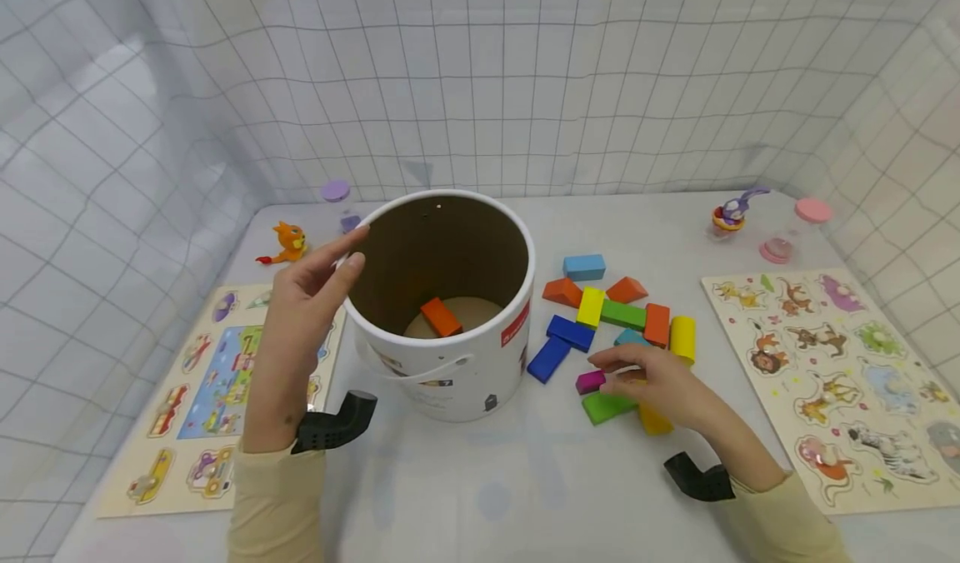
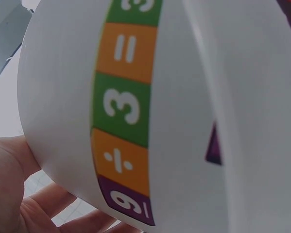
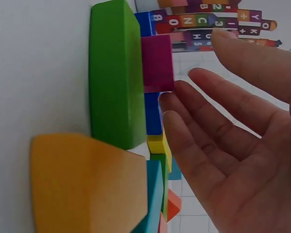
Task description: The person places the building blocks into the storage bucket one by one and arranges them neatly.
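Mid-frame, the bucket [image 1: 491, 356] is being touched by the unclenched left hand [image 1: 315, 288]; lower right, nothing is being grasped by the right hand [image 1: 663, 382], beside the magenta block [image 1: 590, 382], presumably light, rigid, best pinched across its sides.

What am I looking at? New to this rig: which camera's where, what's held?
No robot: each grip is a person's bare hand. The wide view comes from a head-worn camera, the close-ups from cameras on each wrist. On the white tabletop are a white cylindrical bucket, apparently plastic, with an orange rectangular block inside; loose multicoloured blocks, perhaps wooden; and pale flat picture boards on both sides. The left grip is at the bucket's rim. The right grip is beside a magenta rectangular block, not closed around it; nothing looks held.
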Available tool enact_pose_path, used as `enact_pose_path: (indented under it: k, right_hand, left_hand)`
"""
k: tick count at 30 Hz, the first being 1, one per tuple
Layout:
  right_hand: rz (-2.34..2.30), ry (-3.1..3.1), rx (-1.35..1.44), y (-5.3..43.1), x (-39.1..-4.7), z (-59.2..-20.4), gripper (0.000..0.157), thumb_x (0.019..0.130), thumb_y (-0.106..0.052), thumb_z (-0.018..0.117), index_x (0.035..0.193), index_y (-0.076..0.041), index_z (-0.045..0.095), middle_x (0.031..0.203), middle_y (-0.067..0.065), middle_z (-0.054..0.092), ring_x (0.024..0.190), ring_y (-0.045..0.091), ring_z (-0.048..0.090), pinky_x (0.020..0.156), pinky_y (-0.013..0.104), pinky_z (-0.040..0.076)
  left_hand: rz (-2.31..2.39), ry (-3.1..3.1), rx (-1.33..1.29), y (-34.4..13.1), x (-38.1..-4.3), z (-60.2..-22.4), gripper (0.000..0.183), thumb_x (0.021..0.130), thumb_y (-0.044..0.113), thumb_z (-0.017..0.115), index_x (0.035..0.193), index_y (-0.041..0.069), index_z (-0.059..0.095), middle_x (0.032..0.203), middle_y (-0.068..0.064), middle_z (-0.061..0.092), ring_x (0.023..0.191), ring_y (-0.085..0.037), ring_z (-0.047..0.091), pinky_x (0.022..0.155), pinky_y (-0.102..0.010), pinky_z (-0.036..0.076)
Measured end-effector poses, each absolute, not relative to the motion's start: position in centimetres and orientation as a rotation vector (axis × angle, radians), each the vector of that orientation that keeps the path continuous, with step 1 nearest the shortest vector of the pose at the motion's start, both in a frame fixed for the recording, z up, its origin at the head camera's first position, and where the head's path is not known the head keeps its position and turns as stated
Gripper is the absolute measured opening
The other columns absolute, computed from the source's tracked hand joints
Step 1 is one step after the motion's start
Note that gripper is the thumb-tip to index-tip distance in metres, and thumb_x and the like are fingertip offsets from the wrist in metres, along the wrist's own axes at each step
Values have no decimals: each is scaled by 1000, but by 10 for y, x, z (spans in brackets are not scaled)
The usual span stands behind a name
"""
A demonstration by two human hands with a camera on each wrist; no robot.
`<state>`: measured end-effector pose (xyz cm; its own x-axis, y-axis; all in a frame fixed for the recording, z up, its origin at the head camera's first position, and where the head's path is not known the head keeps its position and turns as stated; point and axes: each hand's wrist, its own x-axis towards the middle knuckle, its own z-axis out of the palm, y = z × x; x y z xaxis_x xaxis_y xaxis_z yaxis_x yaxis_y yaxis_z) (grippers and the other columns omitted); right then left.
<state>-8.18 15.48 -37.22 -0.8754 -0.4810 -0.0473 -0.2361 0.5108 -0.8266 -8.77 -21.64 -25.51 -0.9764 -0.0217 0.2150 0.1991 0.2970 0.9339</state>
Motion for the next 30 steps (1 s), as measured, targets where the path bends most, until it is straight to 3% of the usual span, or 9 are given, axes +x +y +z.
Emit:
enact_pose_path:
  k: [4,8,16,22,30]
  right_hand:
    - [-1078,2609,-742,149,-83,-385,32,79,-16,67,110,-8,60,100,0,59,88,17,54,78,31,49]
    - [-992,2705,-748,142,-84,-393,22,80,-13,66,101,-13,61,90,-6,56,81,14,49,71,28,47]
    - [-1049,2676,-665,138,-85,-388,18,83,-13,62,101,-11,60,89,-4,56,82,14,51,71,27,48]
    - [-1310,2632,-685,132,-81,-341,23,83,-17,62,106,-13,59,95,-4,59,88,13,54,77,23,48]
    - [-1952,2272,-1003,92,-84,-249,26,83,2,58,108,0,56,103,10,59,91,22,59,79,29,50]
  left_hand:
    - [-1750,-2380,-155,-216,-87,-255,39,89,31,51,127,21,51,130,-4,47,112,-26,45,79,-20,47]
    - [-1773,-2371,-165,-217,-87,-254,39,89,31,52,127,21,51,130,-5,47,112,-27,45,78,-19,47]
    - [-1776,-2352,-199,-216,-87,-252,38,90,27,52,127,18,51,129,-7,47,110,-27,47,80,-20,47]
    - [-1776,-2343,-218,-216,-87,-251,38,90,26,51,127,17,51,129,-8,47,110,-26,46,80,-19,46]
    - [-1791,-2345,-221,-218,-88,-254,38,90,26,51,128,17,50,130,-9,46,110,-27,46,79,-16,46]
